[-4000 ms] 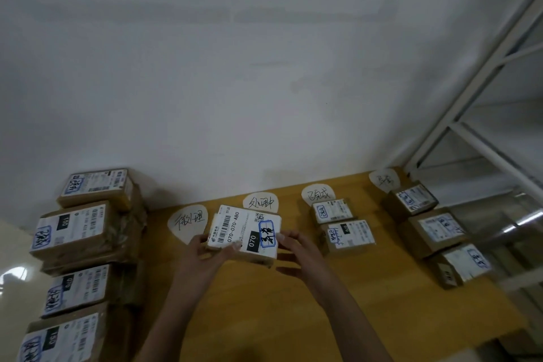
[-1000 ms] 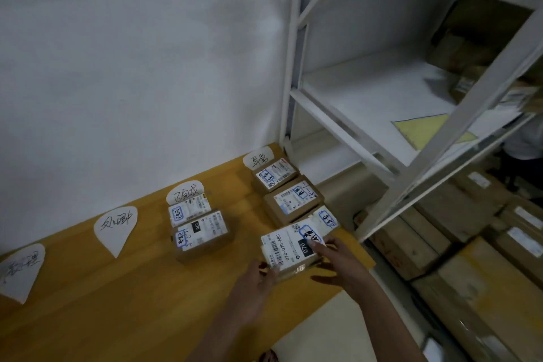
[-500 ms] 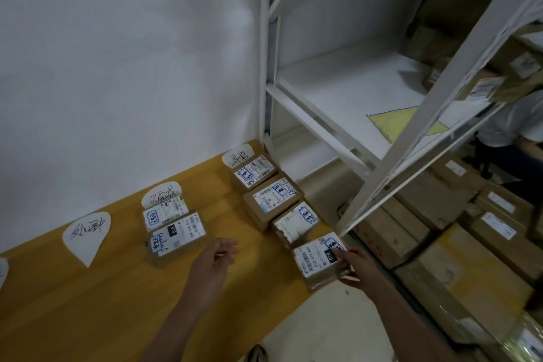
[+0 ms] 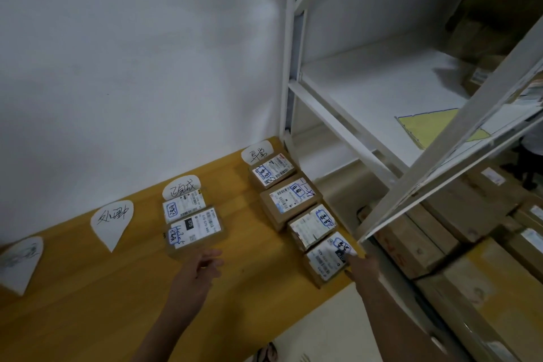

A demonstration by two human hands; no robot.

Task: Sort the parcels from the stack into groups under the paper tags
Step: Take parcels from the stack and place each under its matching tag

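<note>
Fig. Parcel (image 4: pixel 326 257) under the far-right tag (image 4: pixel 257 153).
The parcel lies flat on the table (image 4: pixel 88 303), nearest me in a column (image 4: pixel 289 200) of four running down from the tag. My right hand (image 4: pixel 364 266) meets its right edge; grip or mere touch, I cannot tell. My left hand (image 4: pixel 201 267) hovers over the table, fingers loose, holding nothing.

R hand (image 4: pixel 363 266) covers near corner of parcel (image 4: pixel 326 258); finger curl unclear, its print too small to read. Far left of grip, paper tag (image 4: pixel 17 261) cut by edge, writing blurred.
</note>
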